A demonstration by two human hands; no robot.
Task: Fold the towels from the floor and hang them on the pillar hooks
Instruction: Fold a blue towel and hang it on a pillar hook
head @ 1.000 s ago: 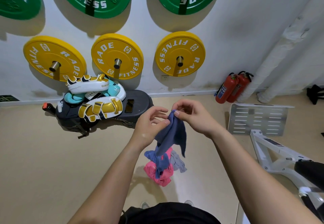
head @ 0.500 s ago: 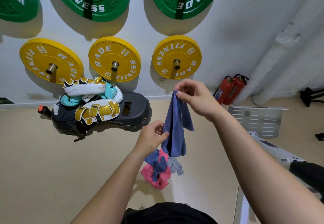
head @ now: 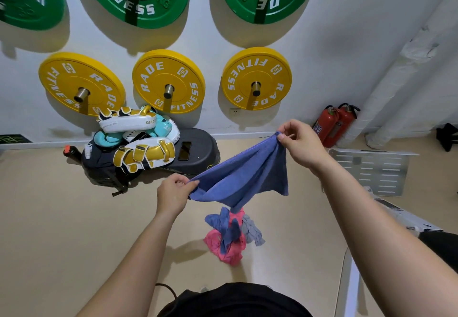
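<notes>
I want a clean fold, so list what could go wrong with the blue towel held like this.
1. The left hand and right hand each pinch only a small bit of the edge of the blue towel; a slip could drop it onto the towel pile on the floor.
2. The cloth sags and bunches between the hands, so a fold begun now would likely come out crooked.

Six plates (head: 168,81), two extinguishers (head: 334,126)
</notes>
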